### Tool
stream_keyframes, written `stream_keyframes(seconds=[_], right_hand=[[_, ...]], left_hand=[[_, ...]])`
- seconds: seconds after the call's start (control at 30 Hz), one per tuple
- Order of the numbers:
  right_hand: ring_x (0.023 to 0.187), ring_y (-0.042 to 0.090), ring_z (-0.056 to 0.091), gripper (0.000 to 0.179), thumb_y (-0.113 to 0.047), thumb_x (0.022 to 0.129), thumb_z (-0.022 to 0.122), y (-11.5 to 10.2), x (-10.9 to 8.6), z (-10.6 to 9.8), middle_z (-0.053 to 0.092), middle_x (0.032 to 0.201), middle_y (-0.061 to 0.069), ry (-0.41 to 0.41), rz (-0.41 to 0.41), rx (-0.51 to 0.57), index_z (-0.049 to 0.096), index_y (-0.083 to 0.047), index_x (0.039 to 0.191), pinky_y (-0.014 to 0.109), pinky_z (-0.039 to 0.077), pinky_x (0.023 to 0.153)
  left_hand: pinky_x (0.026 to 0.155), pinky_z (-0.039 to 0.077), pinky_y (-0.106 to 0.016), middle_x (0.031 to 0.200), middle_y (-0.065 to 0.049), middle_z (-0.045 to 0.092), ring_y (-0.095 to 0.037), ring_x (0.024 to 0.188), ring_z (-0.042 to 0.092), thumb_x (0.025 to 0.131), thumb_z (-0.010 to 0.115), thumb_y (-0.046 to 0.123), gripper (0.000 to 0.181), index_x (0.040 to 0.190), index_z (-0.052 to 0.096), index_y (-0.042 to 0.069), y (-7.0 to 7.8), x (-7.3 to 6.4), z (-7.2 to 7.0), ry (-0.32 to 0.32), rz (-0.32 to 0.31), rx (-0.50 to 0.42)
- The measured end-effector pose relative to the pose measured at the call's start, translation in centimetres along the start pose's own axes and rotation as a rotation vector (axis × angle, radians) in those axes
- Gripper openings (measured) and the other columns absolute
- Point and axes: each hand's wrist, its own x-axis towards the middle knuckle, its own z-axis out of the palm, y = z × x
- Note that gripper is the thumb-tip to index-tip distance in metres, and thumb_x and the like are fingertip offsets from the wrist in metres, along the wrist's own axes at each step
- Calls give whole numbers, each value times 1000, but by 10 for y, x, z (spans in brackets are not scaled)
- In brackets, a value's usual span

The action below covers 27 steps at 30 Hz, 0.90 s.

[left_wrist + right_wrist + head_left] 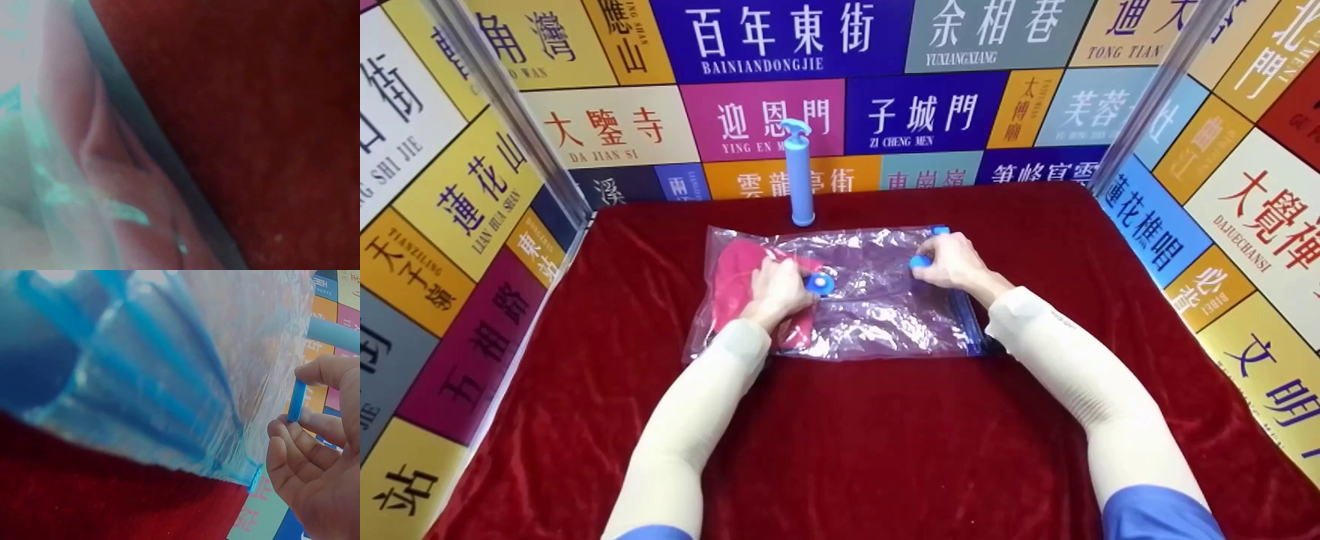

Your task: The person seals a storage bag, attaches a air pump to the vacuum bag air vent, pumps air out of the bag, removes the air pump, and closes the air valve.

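A clear vacuum storage bag (885,322) lies flat across the middle of the table, with a folded pink cloth (731,281) inside its left part. My left hand (778,289) is on the bag over the cloth, its curled fingers gripping beside the round blue valve (820,283). In the left wrist view the bag's edge and pink cloth (135,191) show blurred, and the fingers are hidden. Above the bag's right part, my right hand (954,261) pinches a blue valve cap (297,400) between thumb and fingers. A blue zip slider (255,478) sits on the bag's seal near that hand.
Behind the bag stands an upright blue hand pump (800,180). Dark red cloth (900,442) covers the table. Panels with printed street names (765,112) close off the back and both sides, with metal posts (1147,105) at the corners.
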Motion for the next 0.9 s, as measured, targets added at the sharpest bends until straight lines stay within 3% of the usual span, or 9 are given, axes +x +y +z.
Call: stream_keyframes(seconds=[0.27, 0.57, 0.9], right_hand=[[102, 38, 77, 38, -27, 88, 75, 10, -4, -4, 87, 111, 15, 5, 12, -37, 86, -4, 116, 56, 64, 95], [94, 35, 70, 35, -28, 87, 76, 23, -10, -8, 86, 109, 15, 3, 75, -46, 86, -9, 115, 56, 64, 87], [104, 38, 73, 49, -30, 85, 78, 38, -16, -15, 84, 120, 20, 13, 179, -50, 83, -5, 127, 59, 65, 92]], left_hand=[[126, 45, -59, 138, -15, 79, -39, 141, 57, 85, 94, 36, 55, 138, 82, 24, -1, 1, 1, 1, 6, 9], [124, 46, -58, 139, -15, 79, -40, 139, 58, 85, 93, 35, 57, 139, 81, 24, -1, 1, 0, -1, 18, 8], [128, 43, -59, 141, -18, 76, -39, 142, 57, 86, 96, 37, 58, 140, 80, 22, 0, 1, 0, -14, -6, -8]])
